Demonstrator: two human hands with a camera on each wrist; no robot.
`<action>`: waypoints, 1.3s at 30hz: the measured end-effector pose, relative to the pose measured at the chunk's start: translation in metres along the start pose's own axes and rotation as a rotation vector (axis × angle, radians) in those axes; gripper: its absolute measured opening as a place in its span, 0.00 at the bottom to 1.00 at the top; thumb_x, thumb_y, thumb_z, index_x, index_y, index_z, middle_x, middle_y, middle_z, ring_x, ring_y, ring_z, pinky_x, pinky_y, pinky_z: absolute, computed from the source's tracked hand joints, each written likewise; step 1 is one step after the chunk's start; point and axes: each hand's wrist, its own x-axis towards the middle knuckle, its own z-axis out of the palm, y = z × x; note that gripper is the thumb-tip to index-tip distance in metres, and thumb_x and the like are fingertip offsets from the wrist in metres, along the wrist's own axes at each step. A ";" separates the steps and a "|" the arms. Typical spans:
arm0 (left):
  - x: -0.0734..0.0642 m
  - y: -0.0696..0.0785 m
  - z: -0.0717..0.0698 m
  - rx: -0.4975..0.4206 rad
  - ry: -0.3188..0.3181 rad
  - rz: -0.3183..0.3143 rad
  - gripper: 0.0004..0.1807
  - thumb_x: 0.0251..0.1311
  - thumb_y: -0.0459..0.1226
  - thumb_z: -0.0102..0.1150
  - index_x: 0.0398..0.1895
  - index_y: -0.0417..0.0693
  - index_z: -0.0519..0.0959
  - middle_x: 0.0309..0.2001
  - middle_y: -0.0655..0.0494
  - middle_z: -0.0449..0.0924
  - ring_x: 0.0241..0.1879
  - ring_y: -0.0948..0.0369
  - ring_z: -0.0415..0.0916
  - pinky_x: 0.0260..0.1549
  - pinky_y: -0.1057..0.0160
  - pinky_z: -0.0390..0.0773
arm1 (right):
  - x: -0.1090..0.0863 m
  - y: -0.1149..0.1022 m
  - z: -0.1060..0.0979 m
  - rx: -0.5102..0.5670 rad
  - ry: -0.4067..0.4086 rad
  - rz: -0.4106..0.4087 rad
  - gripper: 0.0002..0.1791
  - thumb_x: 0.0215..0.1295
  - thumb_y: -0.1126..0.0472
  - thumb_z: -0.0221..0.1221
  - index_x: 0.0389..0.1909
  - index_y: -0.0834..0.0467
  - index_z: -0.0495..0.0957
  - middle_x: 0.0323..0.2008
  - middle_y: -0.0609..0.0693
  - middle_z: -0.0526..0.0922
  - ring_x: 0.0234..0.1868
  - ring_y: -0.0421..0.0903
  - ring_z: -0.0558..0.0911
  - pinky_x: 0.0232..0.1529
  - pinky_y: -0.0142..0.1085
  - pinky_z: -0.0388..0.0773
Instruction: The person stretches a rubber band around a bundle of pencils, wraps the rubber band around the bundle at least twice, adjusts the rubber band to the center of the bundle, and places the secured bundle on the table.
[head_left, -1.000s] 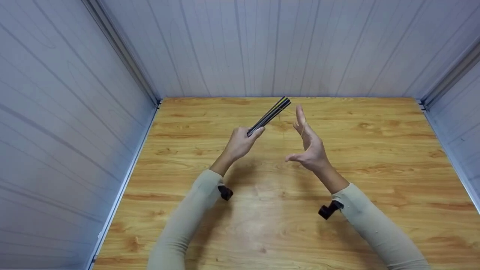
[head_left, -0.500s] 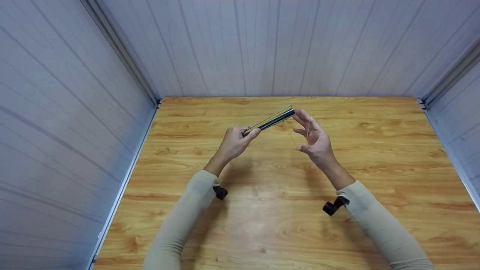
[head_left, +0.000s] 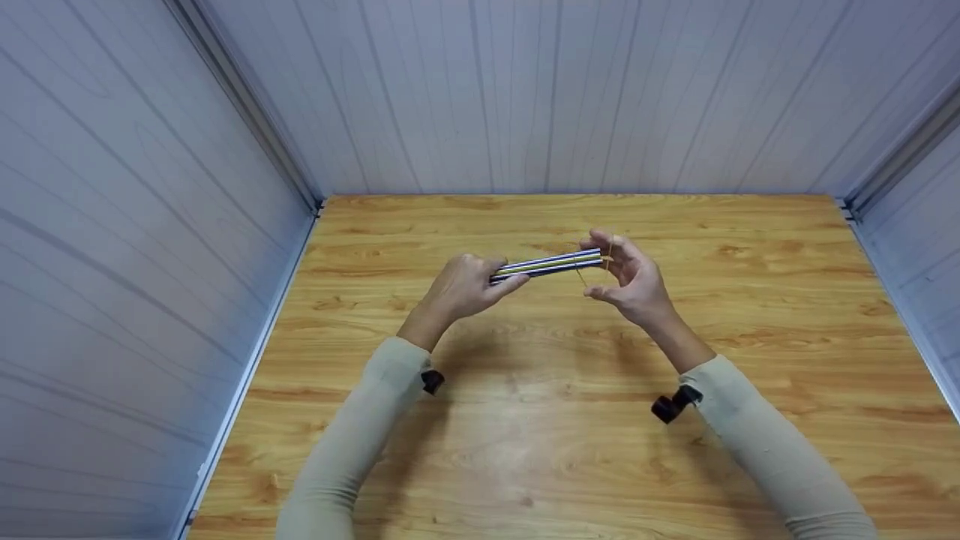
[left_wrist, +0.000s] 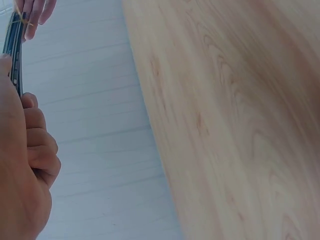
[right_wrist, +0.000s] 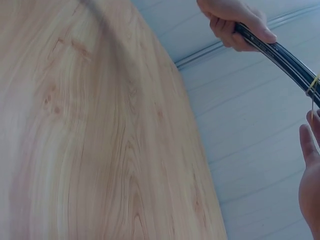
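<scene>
My left hand grips one end of a bundle of slim striped sticks that look like pencils, dark blue, white and yellow. The bundle is raised above the table and points right, nearly level. Its free end reaches between the thumb and fingers of my right hand. A thin yellow rubber band loops the bundle near that end and stretches over the spread right fingers and thumb. In the right wrist view the rubber band crosses the sticks; part of the right hand is cut off by the frame edge.
A wood-grain table lies under both hands. Pale panelled walls stand at the back, the left and the right. Small black cameras hang at both sleeves.
The left hand has turned the bundle from steeply slanted to nearly level, lowering its free end. My right fingers have bent in around that end, with the rubber band spread across them.
</scene>
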 end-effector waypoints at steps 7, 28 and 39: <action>0.004 0.009 -0.005 0.120 -0.072 0.082 0.27 0.83 0.56 0.61 0.28 0.48 0.73 0.19 0.64 0.56 0.19 0.67 0.50 0.22 0.68 0.51 | 0.000 0.001 0.003 -0.161 -0.073 -0.003 0.41 0.56 0.75 0.80 0.70 0.80 0.74 0.59 0.42 0.92 0.61 0.34 0.89 0.66 0.27 0.83; 0.006 0.013 0.015 0.169 -0.282 -0.001 0.30 0.86 0.61 0.53 0.26 0.51 0.73 0.21 0.62 0.63 0.20 0.65 0.58 0.22 0.67 0.57 | 0.012 -0.010 0.010 -0.278 -0.143 0.010 0.13 0.66 0.72 0.76 0.50 0.71 0.91 0.49 0.41 0.97 0.49 0.30 0.92 0.52 0.26 0.88; 0.006 0.012 0.021 0.184 -0.293 -0.046 0.31 0.86 0.60 0.53 0.26 0.51 0.73 0.20 0.62 0.64 0.20 0.65 0.59 0.23 0.66 0.59 | 0.013 -0.008 0.014 -0.229 -0.227 -0.199 0.08 0.62 0.75 0.77 0.41 0.73 0.92 0.43 0.57 0.97 0.47 0.33 0.95 0.47 0.26 0.89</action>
